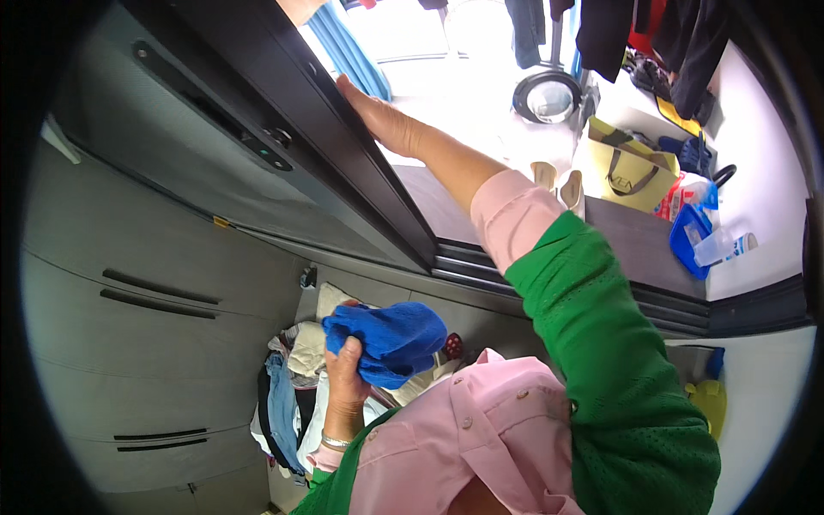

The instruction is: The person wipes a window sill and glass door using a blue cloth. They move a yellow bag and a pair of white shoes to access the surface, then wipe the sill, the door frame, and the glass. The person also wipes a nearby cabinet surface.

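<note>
My left hand (346, 376) is closed around a folded blue cloth (393, 338), its thumb on top of the fabric. The cloth is held above a pile of clothes and bedding, in front of my pink shirt. My right arm reaches up and across, and my right hand (386, 125) lies against the edge of a dark-framed sliding glass door (302, 122). Part of that hand's fingers is hidden by the frame, so its grip cannot be made out. A long black handle with a lock (212, 106) is set in the door frame.
Grey cabinet fronts (161, 360) stand at the left, beside heaped clothes (283, 399). Beyond the door track (470, 261) are pale shoes (570, 190), a yellow paper bag (634, 170), a blue basin (689, 241) and a round black-rimmed object (547, 96). Dark clothes (602, 38) hang above.
</note>
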The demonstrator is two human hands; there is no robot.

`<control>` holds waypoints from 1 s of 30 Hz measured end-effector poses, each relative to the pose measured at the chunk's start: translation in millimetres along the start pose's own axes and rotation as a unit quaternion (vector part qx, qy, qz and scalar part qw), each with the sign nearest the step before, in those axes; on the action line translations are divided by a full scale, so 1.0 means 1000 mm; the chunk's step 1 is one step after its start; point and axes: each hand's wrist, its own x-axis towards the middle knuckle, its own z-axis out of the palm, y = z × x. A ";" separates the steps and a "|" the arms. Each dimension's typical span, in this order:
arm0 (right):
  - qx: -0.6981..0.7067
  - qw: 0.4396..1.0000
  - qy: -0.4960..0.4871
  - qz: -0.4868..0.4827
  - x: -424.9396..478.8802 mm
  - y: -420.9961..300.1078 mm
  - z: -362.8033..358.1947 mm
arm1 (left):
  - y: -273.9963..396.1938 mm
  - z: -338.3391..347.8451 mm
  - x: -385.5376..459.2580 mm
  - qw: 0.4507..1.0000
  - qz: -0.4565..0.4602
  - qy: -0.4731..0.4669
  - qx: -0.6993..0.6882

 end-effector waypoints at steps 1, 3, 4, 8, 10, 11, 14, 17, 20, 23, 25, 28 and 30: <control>-0.020 1.000 -0.003 -0.018 -0.006 -0.007 0.004 | 0.004 -0.001 -0.002 1.000 -0.007 0.011 0.005; -0.077 0.997 -0.015 0.019 -0.025 -0.021 -0.004 | 0.003 -0.007 0.000 1.000 0.006 0.026 0.010; -0.085 0.996 -0.024 0.027 -0.029 -0.023 -0.009 | 0.002 -0.011 0.001 1.000 0.007 0.023 0.011; -0.160 0.987 0.019 0.015 -0.027 -0.004 -0.024 | 0.000 -0.021 0.005 0.999 -0.009 0.026 0.046; -0.192 0.977 0.083 -0.035 -0.044 -0.010 -0.029 | 0.000 -0.023 0.008 0.998 -0.027 0.023 0.042; -0.231 0.965 0.114 -0.048 -0.054 -0.005 -0.033 | 0.002 -0.025 0.006 0.997 -0.024 0.041 0.059; -0.418 0.866 0.272 0.046 -0.120 0.072 -0.058 | -0.009 -0.028 0.008 0.994 -0.052 0.051 0.085; -0.602 0.795 -0.044 0.059 -0.206 0.180 -0.053 | -0.029 -0.030 0.009 0.990 -0.109 0.037 0.076; -0.612 0.775 -0.125 0.097 -0.229 0.242 -0.038 | -0.041 -0.021 0.010 0.985 -0.146 0.018 0.088; -0.629 0.765 -0.112 0.082 -0.211 0.275 -0.032 | -0.044 -0.023 0.002 0.982 -0.180 0.009 0.061; -0.605 0.758 -0.181 0.164 -0.188 0.271 -0.026 | -0.044 -0.024 -0.002 0.980 -0.190 0.028 0.058; -0.623 0.748 -0.173 0.148 -0.186 0.274 -0.022 | -0.047 -0.031 -0.004 0.975 -0.214 0.034 0.052; -0.642 0.741 -0.151 0.128 -0.191 0.281 -0.018 | -0.049 -0.032 -0.002 0.974 -0.216 0.030 0.059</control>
